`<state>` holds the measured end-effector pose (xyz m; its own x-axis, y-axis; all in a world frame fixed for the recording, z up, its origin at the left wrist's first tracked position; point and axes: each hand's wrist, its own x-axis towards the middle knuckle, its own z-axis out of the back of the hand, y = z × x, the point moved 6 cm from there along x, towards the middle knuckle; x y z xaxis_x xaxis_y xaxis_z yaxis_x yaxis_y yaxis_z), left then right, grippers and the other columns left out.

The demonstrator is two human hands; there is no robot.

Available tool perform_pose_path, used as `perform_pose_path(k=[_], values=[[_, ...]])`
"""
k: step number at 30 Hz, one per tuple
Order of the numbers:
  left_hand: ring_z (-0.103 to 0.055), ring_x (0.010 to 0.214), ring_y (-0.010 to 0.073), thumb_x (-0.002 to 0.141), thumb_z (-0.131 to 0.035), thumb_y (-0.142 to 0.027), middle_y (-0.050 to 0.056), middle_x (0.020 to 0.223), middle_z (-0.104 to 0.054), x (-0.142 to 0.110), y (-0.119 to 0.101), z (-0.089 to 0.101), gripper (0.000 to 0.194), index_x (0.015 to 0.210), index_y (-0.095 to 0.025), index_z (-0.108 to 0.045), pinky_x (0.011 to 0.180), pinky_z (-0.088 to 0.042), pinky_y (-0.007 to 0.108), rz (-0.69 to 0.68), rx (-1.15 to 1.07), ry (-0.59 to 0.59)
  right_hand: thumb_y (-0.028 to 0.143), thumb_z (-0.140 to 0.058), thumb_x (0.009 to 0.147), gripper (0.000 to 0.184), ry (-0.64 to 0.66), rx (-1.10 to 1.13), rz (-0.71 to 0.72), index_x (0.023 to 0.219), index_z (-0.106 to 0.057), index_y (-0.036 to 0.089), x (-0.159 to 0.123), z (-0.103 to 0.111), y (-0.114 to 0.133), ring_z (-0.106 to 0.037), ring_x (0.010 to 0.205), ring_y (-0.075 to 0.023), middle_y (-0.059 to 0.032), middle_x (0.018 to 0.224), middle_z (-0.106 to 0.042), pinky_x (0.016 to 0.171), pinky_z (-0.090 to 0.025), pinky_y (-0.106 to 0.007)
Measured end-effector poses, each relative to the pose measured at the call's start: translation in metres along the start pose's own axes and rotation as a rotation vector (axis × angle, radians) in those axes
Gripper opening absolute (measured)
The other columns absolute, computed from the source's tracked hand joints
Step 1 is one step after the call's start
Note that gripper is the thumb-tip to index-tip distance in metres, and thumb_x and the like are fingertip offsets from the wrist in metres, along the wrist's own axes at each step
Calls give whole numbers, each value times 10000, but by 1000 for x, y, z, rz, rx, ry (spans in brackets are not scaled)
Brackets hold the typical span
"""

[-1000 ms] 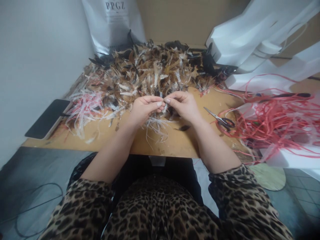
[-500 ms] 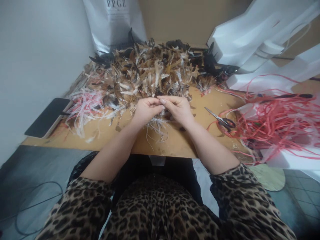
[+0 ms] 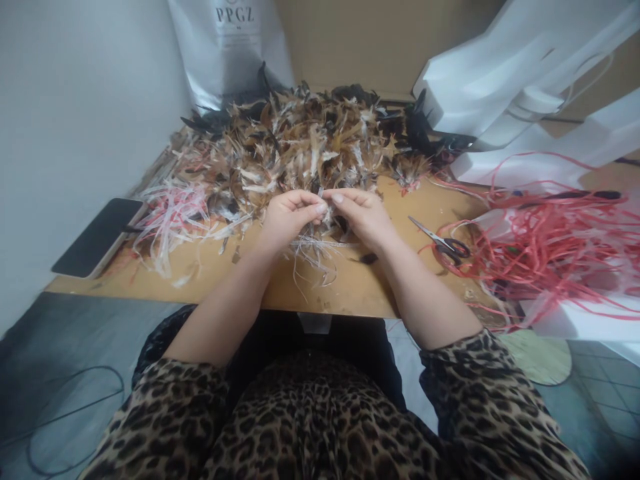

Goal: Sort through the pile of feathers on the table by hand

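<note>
Because it looks thin, my left grip [image 3: 290,215] and right grip [image 3: 364,213] seemingly pinch a pale strip [image 3: 321,191] in front of the feather pile [image 3: 310,143]

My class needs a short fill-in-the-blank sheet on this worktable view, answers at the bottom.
1. The left hand and right hand are close together, in front of heaped ____.
2. The pale bag at the back bears the letters ____.
3. The scissors lie to the ____ of the right hand.

Missing words: feathers; PPGZ; right.
</note>
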<state>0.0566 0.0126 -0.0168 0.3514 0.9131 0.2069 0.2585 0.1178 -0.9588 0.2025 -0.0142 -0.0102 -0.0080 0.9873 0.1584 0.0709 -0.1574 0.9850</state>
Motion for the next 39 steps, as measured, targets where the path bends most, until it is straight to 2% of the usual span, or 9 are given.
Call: perform_pose_path(k=[3,7,11,18,21,28,30,33,39], values=[[-606,578,83,691,-826,-300,-2,631,-671,-2,-4,-6,200,757,-162,-698,594,-501,214,13,3,69,491,-786,712,330,-7,-4,-17,910,-773,227,-1,-1,0,-670,864,-148,-15,911,-766,883,-528,-326],[-616,575,85,691,-829,-331,11,650,-686,-6,-5,-12,247,770,-149,-681,597,-518,220,63,11,129,420,-828,652,267,-26,54,-66,792,-749,206,-1,-2,-5,-632,737,-122,4,791,-737,781,-520,-291],[-648,608,96,697,-824,-356,30,708,-715,-6,-3,-12,279,793,-146,-667,620,-537,227,100,-2,122,383,-849,611,265,-48,120,-103,726,-707,192,0,-2,-9,-577,639,-90,27,695,-688,699,-488,-258],[-669,631,90,681,-829,-290,37,728,-728,-3,6,-5,251,778,-131,-660,619,-535,194,200,-113,85,438,-875,573,355,-11,215,-181,741,-687,188,0,-5,-16,-586,618,-100,17,670,-684,657,-483,-259],[-670,630,83,670,-831,-254,39,710,-721,-2,8,-3,233,757,-118,-663,624,-536,181,254,-181,72,418,-864,609,307,19,200,-131,749,-702,199,0,-4,-14,-608,671,-103,14,726,-700,718,-499,-267],[-635,591,59,641,-817,-161,7,652,-674,-2,12,-2,206,712,-120,-628,622,-530,168,341,-272,78,424,-821,682,225,111,-22,72,709,-732,220,-1,-2,5,-615,813,-127,0,841,-695,821,-497,-295],[-626,583,55,629,-816,-153,-2,660,-670,-2,12,-2,217,712,-130,-617,610,-523,167,336,-265,74,452,-792,713,239,103,-39,82,700,-733,220,-1,-1,6,-618,833,-130,-5,855,-700,836,-493,-296],[-614,574,53,622,-819,-168,-12,669,-665,-1,9,-1,226,725,-142,-619,585,-506,166,280,-188,62,491,-743,756,276,36,-54,54,730,-723,217,0,3,2,-603,758,-123,2,782,-691,771,-491,-284],[-571,533,63,635,-802,-171,-19,641,-639,-4,-8,-4,215,731,-160,-610,528,-465,185,70,67,-42,357,-754,723,192,-31,-179,53,791,-685,191,-2,2,6,-559,643,-106,14,742,-678,656,-458,-270]])
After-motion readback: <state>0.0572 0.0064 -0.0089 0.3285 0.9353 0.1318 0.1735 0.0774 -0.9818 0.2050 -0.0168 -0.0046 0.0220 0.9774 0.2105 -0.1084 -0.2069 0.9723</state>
